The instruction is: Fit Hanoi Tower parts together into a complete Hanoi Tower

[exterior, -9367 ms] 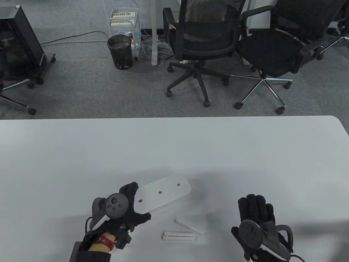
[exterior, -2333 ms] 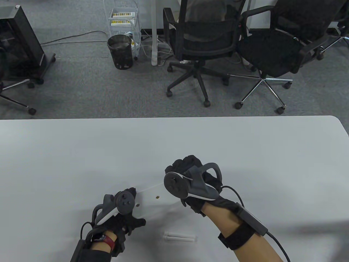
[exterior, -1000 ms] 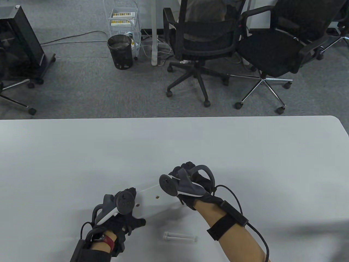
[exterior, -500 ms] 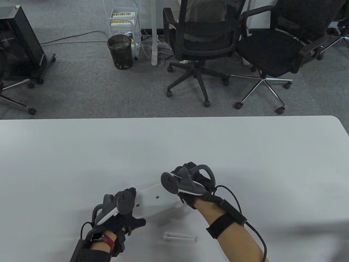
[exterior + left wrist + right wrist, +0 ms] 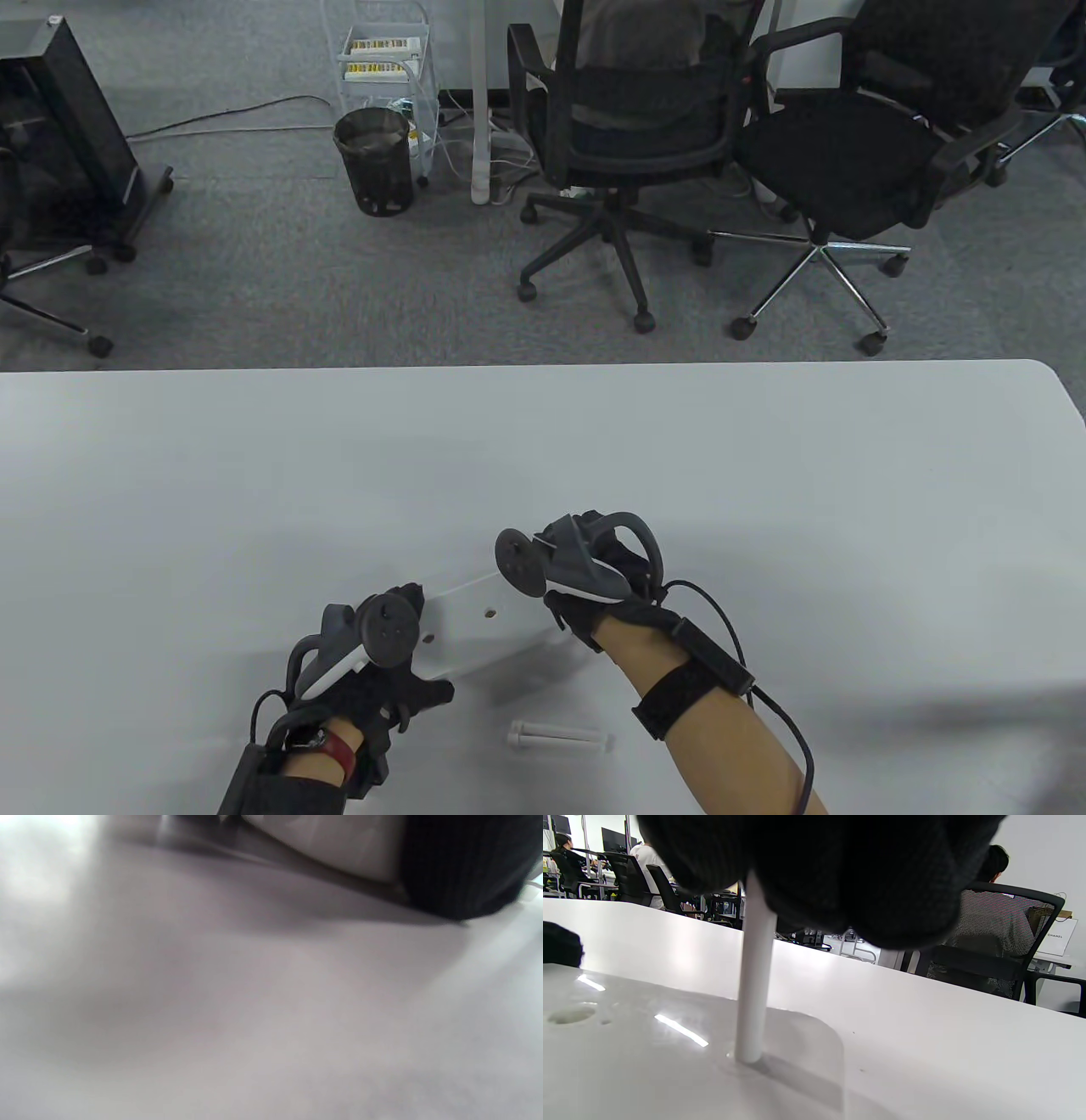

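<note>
One white base board (image 5: 475, 624) lies on the table (image 5: 764, 475); the left hand (image 5: 382, 679) grips its near end. The right hand (image 5: 607, 569) holds one peg (image 5: 754, 984) upright in it. Another peg (image 5: 560, 737) lies nearby.

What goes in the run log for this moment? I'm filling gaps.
left hand: holds base | right hand: grips peg upright, tip in base's end hole | spare peg: on table

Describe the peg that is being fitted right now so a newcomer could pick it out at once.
On the white table, find the white base gripped at its near end by the left hand. At its far end the right hand grips a white peg standing upright in a hole. Unlike the spare pegs lying flat on the table nearer the person, it stands upright.
</note>
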`<state>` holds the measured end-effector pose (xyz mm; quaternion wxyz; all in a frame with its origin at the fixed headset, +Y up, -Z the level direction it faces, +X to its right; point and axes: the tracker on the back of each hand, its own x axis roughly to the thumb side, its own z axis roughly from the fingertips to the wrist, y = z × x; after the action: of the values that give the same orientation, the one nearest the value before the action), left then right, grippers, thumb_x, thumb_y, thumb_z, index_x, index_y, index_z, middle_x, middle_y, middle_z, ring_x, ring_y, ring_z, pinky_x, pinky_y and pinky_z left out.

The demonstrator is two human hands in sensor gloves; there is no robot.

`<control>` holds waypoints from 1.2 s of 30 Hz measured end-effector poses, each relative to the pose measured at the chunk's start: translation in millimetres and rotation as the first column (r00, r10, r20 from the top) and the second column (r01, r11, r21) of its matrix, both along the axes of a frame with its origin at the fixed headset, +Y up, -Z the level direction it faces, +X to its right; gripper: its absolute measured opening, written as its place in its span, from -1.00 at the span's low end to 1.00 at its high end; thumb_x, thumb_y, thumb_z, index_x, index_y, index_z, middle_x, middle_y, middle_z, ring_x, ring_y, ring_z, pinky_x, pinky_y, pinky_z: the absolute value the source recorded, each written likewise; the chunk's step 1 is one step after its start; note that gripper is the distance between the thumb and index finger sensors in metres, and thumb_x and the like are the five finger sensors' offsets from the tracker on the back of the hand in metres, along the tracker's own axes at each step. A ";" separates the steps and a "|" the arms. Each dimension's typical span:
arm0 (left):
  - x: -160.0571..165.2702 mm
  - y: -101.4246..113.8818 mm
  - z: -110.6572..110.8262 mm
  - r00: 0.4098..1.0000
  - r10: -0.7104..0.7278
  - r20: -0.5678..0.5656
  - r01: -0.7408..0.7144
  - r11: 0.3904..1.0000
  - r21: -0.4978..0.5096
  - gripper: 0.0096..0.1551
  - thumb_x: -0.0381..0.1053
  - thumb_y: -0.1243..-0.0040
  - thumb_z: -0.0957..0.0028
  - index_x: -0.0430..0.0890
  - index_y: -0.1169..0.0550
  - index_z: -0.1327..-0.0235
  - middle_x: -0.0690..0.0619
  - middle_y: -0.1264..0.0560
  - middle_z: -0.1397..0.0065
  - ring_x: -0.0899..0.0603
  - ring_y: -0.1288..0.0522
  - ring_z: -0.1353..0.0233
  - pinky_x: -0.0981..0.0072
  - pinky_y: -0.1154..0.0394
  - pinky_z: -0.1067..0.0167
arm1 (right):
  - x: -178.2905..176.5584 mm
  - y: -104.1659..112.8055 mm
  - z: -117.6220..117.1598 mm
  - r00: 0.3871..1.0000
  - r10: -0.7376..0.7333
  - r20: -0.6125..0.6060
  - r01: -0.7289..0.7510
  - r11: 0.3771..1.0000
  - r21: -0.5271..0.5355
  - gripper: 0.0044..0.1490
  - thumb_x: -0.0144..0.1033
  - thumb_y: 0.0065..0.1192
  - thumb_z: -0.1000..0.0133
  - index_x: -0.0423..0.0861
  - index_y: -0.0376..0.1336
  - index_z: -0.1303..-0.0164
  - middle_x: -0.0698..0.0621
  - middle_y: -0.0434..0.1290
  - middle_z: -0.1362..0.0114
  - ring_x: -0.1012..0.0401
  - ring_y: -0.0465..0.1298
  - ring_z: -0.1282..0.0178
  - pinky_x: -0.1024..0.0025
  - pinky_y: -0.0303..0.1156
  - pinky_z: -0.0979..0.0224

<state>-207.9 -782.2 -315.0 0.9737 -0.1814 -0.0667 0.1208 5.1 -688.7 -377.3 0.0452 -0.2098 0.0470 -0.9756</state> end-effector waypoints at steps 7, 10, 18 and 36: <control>0.2 -0.2 -0.1 1.000 0.000 0.000 0.000 1.000 0.000 0.49 0.41 -0.43 0.24 -0.05 0.25 -0.56 -0.18 0.12 -0.68 -0.42 0.09 -0.67 -0.32 0.01 -0.49 | 6.3 -7.3 5.3 0.999 -0.051 -0.013 0.051 0.998 0.024 -0.40 -0.20 0.28 0.13 -0.21 0.42 -0.05 -0.08 0.62 0.10 -0.05 0.60 0.03 -0.16 0.33 -0.43; 0.2 -0.3 0.0 1.000 0.000 0.000 0.000 1.000 0.000 0.49 0.41 -0.43 0.24 -0.05 0.25 -0.56 -0.18 0.12 -0.68 -0.42 0.09 -0.67 -0.32 0.01 -0.49 | 8.4 -10.5 5.1 1.000 -0.023 -0.001 0.023 0.999 -0.027 -0.25 -0.10 0.27 0.15 -0.16 0.27 -0.24 -0.08 0.52 -0.16 -0.08 0.51 -0.21 -0.19 0.27 -0.48; 0.2 -0.7 0.0 1.000 0.001 0.002 -0.001 1.000 -0.002 0.49 0.40 -0.42 0.23 -0.06 0.26 -0.55 -0.19 0.12 -0.68 -0.43 0.10 -0.67 -0.32 0.02 -0.49 | 25.0 15.6 16.3 0.993 -0.114 -0.006 0.114 0.993 -0.005 0.04 -0.01 0.23 0.14 -0.11 -0.09 -0.49 -0.20 0.10 -0.60 -0.24 0.16 -0.56 -0.26 0.14 -0.53; 0.1 -1.2 -0.2 1.000 0.001 0.002 -0.001 1.000 -0.004 0.48 0.41 -0.42 0.23 -0.06 0.26 -0.55 -0.19 0.13 -0.68 -0.43 0.10 -0.67 -0.32 0.02 -0.49 | 58.1 44.9 87.8 0.975 -0.186 -0.119 0.188 0.982 0.005 -0.32 -0.15 0.32 0.12 -0.10 0.31 -0.21 -0.14 0.47 -0.35 -0.14 0.47 -0.34 -0.17 0.33 -0.43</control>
<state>-207.8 -783.4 -315.2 0.9732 -0.1836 -0.0677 0.1211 63.2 -643.8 -289.6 -0.0477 -0.2613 0.0772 -0.9610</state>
